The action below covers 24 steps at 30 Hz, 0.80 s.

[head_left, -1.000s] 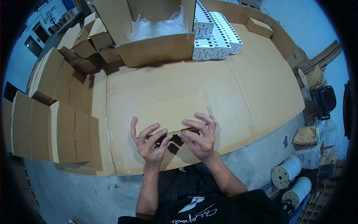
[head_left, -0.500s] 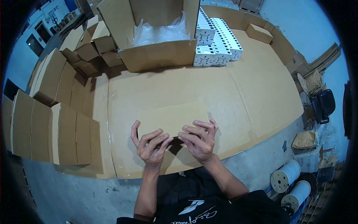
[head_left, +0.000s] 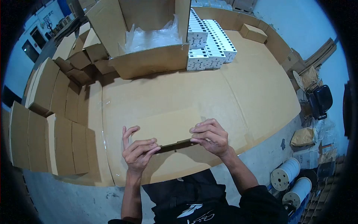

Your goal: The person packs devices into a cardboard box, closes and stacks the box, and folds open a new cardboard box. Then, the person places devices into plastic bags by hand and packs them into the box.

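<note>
Low over the covered table, a brown cardboard box (head_left: 167,125) is held near my body, its broad plain face turned up. A dark slit runs along its near edge between my hands. My left hand (head_left: 138,151) grips the near left corner, thumb and fingers pinching the edge while the index finger reaches up the side. At the near right corner my right hand (head_left: 211,138) pinches the same edge with bent fingers. The underside of the box is hidden.
A large open carton (head_left: 151,61) with clear plastic inside stands at the back. Beside it are stacked white patterned boxes (head_left: 207,59). Brown boxes (head_left: 67,145) stand in rows at left. One small carton (head_left: 253,33) lies far right. Cable spools (head_left: 285,173) sit on the floor.
My hands have moved apart along the near edge, the left going left and the right going right. More of the dark slit shows. The camera view has shifted slightly.
</note>
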{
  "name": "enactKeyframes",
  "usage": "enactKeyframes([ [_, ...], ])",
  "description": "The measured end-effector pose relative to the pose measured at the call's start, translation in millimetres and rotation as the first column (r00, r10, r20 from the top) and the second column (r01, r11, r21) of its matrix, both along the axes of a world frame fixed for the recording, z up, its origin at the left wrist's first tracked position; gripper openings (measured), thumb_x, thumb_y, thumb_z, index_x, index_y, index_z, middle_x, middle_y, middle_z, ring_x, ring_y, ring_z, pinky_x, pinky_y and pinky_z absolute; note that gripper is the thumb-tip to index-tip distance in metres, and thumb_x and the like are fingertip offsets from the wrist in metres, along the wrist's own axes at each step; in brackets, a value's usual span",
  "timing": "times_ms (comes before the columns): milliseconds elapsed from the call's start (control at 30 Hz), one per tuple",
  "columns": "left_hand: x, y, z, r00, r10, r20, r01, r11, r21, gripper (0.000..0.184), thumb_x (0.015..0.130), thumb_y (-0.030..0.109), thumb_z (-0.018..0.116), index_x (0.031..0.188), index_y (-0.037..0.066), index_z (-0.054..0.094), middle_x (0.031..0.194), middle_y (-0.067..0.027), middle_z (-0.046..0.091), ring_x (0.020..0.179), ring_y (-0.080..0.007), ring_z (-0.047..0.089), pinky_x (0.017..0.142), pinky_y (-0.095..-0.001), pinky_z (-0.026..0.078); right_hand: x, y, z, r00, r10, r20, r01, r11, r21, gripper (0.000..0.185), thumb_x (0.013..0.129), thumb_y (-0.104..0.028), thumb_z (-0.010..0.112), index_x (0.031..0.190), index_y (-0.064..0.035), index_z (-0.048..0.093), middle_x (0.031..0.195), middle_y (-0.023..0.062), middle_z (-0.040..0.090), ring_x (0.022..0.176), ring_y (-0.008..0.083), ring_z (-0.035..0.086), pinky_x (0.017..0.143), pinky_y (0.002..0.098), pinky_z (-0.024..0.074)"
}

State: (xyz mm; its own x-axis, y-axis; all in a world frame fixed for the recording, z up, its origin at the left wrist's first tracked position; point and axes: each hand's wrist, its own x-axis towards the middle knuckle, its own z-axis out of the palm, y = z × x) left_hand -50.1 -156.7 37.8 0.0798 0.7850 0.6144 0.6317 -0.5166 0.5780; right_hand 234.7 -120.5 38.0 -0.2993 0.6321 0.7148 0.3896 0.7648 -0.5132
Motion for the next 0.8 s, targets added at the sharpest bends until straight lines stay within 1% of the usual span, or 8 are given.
enactKeyframes([
  [267, -13, 5, -1, 0.998, -0.060, 0.002, 0.060, 0.997, -0.054, 0.017, 0.065, 0.020, 0.090, 0.079, 0.020, 0.081, 0.087, 0.0051, 0.077, 0.123, -0.0322, 0.056, 0.119, -0.0602, 0.023, 20, 8, 3, 0.998, 0.061, 0.029, -0.059, 0.997, -0.054, 0.021, 0.070, -0.003, 0.087, 0.083, -0.0052, 0.071, 0.102, 0.0053, 0.075, 0.101, 0.0249, 0.069, 0.091, 0.0375, 0.0558],
  [367, -17, 4, 1, 0.998, -0.066, 0.008, 0.066, 0.995, -0.072, 0.020, 0.062, 0.017, 0.092, 0.078, 0.018, 0.081, 0.113, -0.0045, 0.075, 0.133, -0.0365, 0.049, 0.120, -0.0604, 0.024, 25, 11, 29, 0.988, 0.084, 0.132, -0.067, 0.990, -0.127, 0.019, 0.072, -0.003, 0.085, 0.081, -0.0068, 0.070, 0.110, 0.0053, 0.074, 0.115, 0.0305, 0.063, 0.100, 0.0408, 0.0521],
  [433, -13, 8, 4, 0.934, -0.130, 0.334, 0.182, 0.975, -0.130, 0.025, 0.058, 0.012, 0.093, 0.079, 0.015, 0.080, 0.141, -0.0169, 0.059, 0.140, -0.0410, 0.041, 0.120, -0.0603, 0.025, 24, 13, 32, 0.975, 0.091, 0.201, -0.060, 0.987, -0.152, 0.018, 0.073, -0.003, 0.084, 0.079, -0.0076, 0.068, 0.115, 0.0053, 0.074, 0.124, 0.0339, 0.059, 0.104, 0.0427, 0.0496],
  [467, -23, 11, -7, 0.952, -0.181, 0.245, 0.223, 0.962, -0.156, 0.027, 0.056, 0.008, 0.093, 0.079, 0.012, 0.078, 0.150, -0.0242, 0.046, 0.144, -0.0423, 0.037, 0.120, -0.0610, 0.026, 23, 15, 23, 0.978, 0.135, 0.159, -0.102, 0.975, -0.197, 0.018, 0.074, -0.004, 0.084, 0.078, -0.0077, 0.067, 0.121, 0.0051, 0.072, 0.131, 0.0363, 0.053, 0.107, 0.0447, 0.0468],
  [600, -25, 13, -15, 0.939, -0.197, 0.283, 0.259, 0.944, -0.203, 0.022, 0.058, 0.010, 0.092, 0.070, 0.010, 0.073, 0.145, -0.0224, 0.051, 0.141, -0.0417, 0.042, 0.119, -0.0566, 0.028, 25, 17, 16, 0.956, 0.196, 0.217, -0.158, 0.971, -0.180, 0.020, 0.075, -0.006, 0.083, 0.075, -0.0076, 0.063, 0.128, 0.0043, 0.070, 0.141, 0.0399, 0.045, 0.112, 0.0494, 0.0425],
  [700, -28, 18, -12, 0.927, -0.258, 0.273, 0.315, 0.930, -0.190, 0.033, 0.055, 0.011, 0.093, 0.081, 0.009, 0.073, 0.149, -0.0221, 0.046, 0.143, -0.0406, 0.041, 0.118, -0.0543, 0.030, 28, 17, 17, 0.958, 0.219, 0.184, -0.173, 0.957, -0.234, 0.018, 0.075, -0.007, 0.084, 0.079, -0.0076, 0.067, 0.137, 0.0082, 0.064, 0.143, 0.0413, 0.041, 0.114, 0.0509, 0.0391],
  [733, -24, 15, -9, 0.959, -0.171, 0.226, 0.214, 0.959, -0.183, 0.047, 0.055, 0.010, 0.094, 0.096, 0.010, 0.071, 0.147, -0.0221, 0.047, 0.141, -0.0401, 0.042, 0.118, -0.0525, 0.032, 29, 15, 22, 0.959, 0.219, 0.181, -0.176, 0.957, -0.230, 0.018, 0.075, -0.007, 0.084, 0.079, -0.0076, 0.067, 0.137, 0.0082, 0.064, 0.143, 0.0413, 0.041, 0.114, 0.0509, 0.0391],
  [800, -21, 13, -7, 0.980, -0.079, 0.183, 0.110, 0.980, -0.166, 0.062, 0.054, 0.010, 0.095, 0.111, 0.010, 0.069, 0.145, -0.0222, 0.048, 0.139, -0.0397, 0.044, 0.118, -0.0507, 0.034, 33, 11, 36, 0.976, 0.169, 0.141, -0.119, 0.944, -0.309, 0.025, 0.082, -0.016, 0.080, 0.103, -0.0060, 0.070, 0.149, 0.0151, 0.052, 0.147, 0.0390, 0.035, 0.116, 0.0495, 0.0355],
])
